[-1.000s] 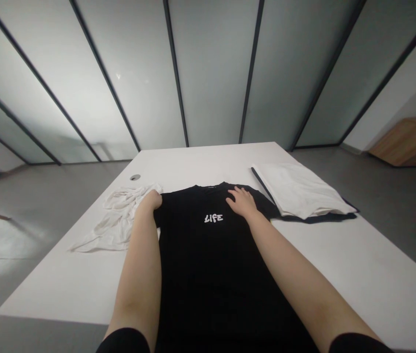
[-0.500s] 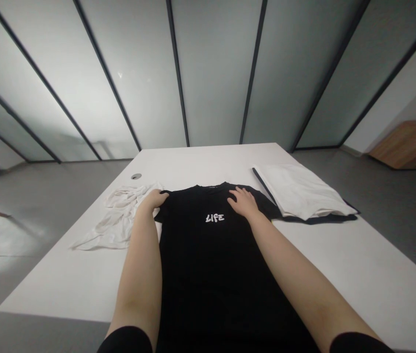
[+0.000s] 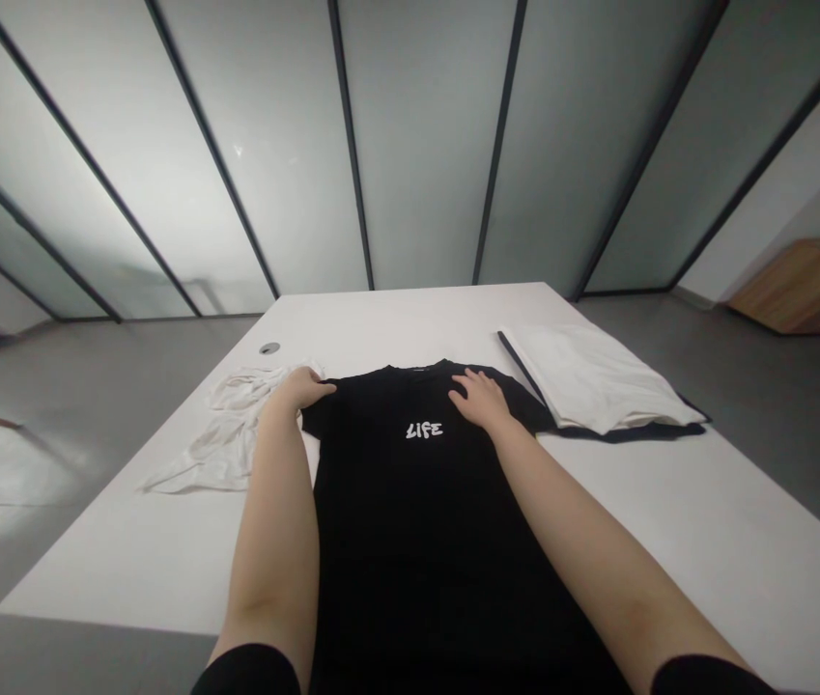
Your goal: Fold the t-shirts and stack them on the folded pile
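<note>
A black T-shirt [image 3: 416, 521] with a white "LIFE" print [image 3: 424, 430] lies flat on the table, its lower part running toward me under my forearms. My left hand [image 3: 297, 389] sits on the shirt's left shoulder edge, fingers pointing toward the collar; whether it pinches the cloth is hard to tell. My right hand [image 3: 480, 400] rests flat with spread fingers on the chest, right of the print. A crumpled white garment [image 3: 232, 434] lies just left of my left hand.
A folded white garment [image 3: 594, 378] sits on dark cloth at the right of the white table [image 3: 127, 560]. A round grommet [image 3: 269, 347] is set in the tabletop beyond the crumpled cloth. Grey floor surrounds the table, with frosted glass panels [image 3: 424, 145] beyond it.
My left hand has slid slightly rightward along the shoulder toward the collar. My right hand and the shirt have barely moved.
</note>
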`<state>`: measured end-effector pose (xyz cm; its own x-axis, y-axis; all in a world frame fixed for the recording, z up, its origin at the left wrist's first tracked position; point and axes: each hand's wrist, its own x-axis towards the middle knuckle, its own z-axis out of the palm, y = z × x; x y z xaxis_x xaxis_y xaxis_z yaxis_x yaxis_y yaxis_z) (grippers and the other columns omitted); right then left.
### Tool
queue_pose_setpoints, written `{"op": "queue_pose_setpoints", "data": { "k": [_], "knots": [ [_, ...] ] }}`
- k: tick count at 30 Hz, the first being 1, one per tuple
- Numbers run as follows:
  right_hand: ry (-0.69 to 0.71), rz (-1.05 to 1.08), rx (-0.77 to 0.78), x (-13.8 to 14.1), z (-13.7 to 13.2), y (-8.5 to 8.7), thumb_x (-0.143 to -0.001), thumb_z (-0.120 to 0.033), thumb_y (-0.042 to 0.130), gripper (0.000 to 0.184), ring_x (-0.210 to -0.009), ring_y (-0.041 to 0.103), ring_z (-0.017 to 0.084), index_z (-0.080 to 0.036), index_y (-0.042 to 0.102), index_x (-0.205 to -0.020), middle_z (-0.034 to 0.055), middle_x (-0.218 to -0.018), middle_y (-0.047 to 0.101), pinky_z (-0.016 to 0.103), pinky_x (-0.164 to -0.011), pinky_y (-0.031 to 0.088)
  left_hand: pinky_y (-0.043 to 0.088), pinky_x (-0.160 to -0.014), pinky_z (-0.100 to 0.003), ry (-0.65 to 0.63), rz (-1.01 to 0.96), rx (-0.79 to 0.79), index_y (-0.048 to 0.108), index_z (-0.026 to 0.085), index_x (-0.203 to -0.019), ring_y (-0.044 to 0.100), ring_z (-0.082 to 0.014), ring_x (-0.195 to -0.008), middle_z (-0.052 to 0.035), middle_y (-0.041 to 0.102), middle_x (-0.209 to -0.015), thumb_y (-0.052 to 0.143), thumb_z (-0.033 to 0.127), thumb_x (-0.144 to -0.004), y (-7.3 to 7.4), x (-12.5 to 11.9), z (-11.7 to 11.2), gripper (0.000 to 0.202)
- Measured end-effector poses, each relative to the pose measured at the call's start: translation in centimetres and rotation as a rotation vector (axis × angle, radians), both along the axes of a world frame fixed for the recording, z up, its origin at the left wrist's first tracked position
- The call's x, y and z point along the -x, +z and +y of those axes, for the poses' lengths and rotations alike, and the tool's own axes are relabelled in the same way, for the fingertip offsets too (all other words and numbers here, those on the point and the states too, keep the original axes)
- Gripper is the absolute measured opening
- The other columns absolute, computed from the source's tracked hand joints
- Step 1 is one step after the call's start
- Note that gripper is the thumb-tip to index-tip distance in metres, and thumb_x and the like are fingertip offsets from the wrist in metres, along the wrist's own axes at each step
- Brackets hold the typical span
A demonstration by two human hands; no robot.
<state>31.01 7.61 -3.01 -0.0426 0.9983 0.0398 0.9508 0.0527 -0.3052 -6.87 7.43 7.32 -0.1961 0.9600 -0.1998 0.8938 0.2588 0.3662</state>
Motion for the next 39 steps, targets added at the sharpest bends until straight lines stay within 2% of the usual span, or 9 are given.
{"op": "queue_pose_setpoints", "data": {
  "k": [4,8,13,17,22,26,30,36,39],
  "knots": [
    [-0.002,-0.001,0.003,0.0,0.0,0.1,-0.106,-0.045,0.049,0.054,-0.160,0.033,0.035,-0.026,0.058,-0.155,0.0097,-0.172,0.041,0.052,-0.129,0.025,0.056,-0.071,-0.029,-0.125,-0.274,-0.006,0.063,0.024,-0.132,0.075,-0.0257,-0.095,-0.0101,0.079,-0.115,0.068,0.072,-0.084,2.8,-2.6,-2.2,0.068],
    [0.003,-0.006,0.006,0.0,-0.1,0.1,-0.107,-0.045,0.048,0.054,-0.160,0.033,0.035,-0.026,0.058,-0.155,0.0096,-0.172,0.042,0.052,-0.129,0.025,0.055,-0.067,-0.027,-0.163,-0.431,0.027,0.055,0.024,-0.138,0.074,-0.0212,-0.084,-0.0092,0.079,-0.107,0.054,0.071,-0.096,3.9,-4.5,-3.1,0.063],
    [0.005,-0.008,0.001,0.0,0.0,0.0,-0.106,-0.046,0.049,0.054,-0.160,0.033,0.035,-0.025,0.059,-0.155,0.0100,-0.171,0.042,0.053,-0.129,0.025,0.056,-0.075,-0.031,-0.150,-0.226,-0.033,0.062,0.020,-0.125,0.075,-0.0242,-0.093,-0.0112,0.080,-0.104,0.053,0.051,-0.101,0.7,-4.4,-0.6,0.041],
    [-0.002,-0.006,0.007,0.1,0.0,0.0,-0.106,-0.045,0.049,0.054,-0.160,0.033,0.035,-0.026,0.058,-0.155,0.0099,-0.172,0.042,0.052,-0.129,0.024,0.054,-0.093,-0.034,-0.167,0.033,-0.036,0.067,0.021,-0.123,0.072,-0.0288,-0.117,-0.0131,0.077,-0.126,0.065,0.040,-0.094,-3.2,-4.6,1.4,0.035],
    [0.003,-0.012,0.006,0.0,0.1,0.0,-0.106,-0.045,0.050,0.054,-0.159,0.034,0.036,-0.025,0.058,-0.155,0.0104,-0.172,0.041,0.053,-0.129,0.025,0.055,-0.090,-0.032,-0.149,0.072,-0.034,0.070,0.022,-0.124,0.075,-0.0285,-0.110,-0.0117,0.079,-0.121,0.074,0.039,-0.089,-6.2,-5.5,2.2,0.039],
    [0.001,-0.006,0.003,0.0,0.2,-0.1,-0.106,-0.046,0.050,0.054,-0.160,0.033,0.036,-0.026,0.058,-0.155,0.0094,-0.172,0.041,0.053,-0.129,0.025,0.055,-0.088,-0.032,-0.113,0.112,-0.059,0.076,0.022,-0.104,0.075,-0.0285,-0.109,-0.0116,0.081,-0.111,0.068,0.032,-0.091,-6.8,-5.4,2.6,0.018],
    [-0.001,-0.005,0.001,0.0,0.2,-0.1,-0.106,-0.047,0.050,0.053,-0.159,0.033,0.036,-0.027,0.059,-0.155,0.0092,-0.172,0.042,0.053,-0.129,0.026,0.055,-0.091,-0.033,-0.093,0.113,-0.103,0.076,0.020,-0.105,0.075,-0.0283,-0.110,-0.0140,0.080,-0.114,0.060,0.030,-0.097,-6.9,-5.1,2.8,0.021],
    [0.002,-0.010,0.001,0.1,0.0,0.0,-0.107,-0.045,0.049,0.053,-0.160,0.033,0.036,-0.026,0.058,-0.156,0.0100,-0.172,0.041,0.053,-0.129,0.025,0.055,-0.091,-0.035,-0.056,0.102,-0.085,0.075,0.022,-0.104,0.074,-0.0304,-0.113,-0.0134,0.080,-0.114,0.063,0.046,-0.098,-7.1,-5.8,2.2,0.027],
    [0.001,-0.009,0.001,0.1,0.0,0.1,-0.107,-0.046,0.048,0.054,-0.160,0.033,0.036,-0.025,0.058,-0.156,0.0101,-0.172,0.041,0.053,-0.129,0.025,0.054,-0.092,-0.035,-0.048,0.112,-0.071,0.074,0.022,-0.107,0.074,-0.0303,-0.116,-0.0138,0.080,-0.117,0.063,0.040,-0.098,-7.1,-6.3,2.0,0.022]
  ]
}}
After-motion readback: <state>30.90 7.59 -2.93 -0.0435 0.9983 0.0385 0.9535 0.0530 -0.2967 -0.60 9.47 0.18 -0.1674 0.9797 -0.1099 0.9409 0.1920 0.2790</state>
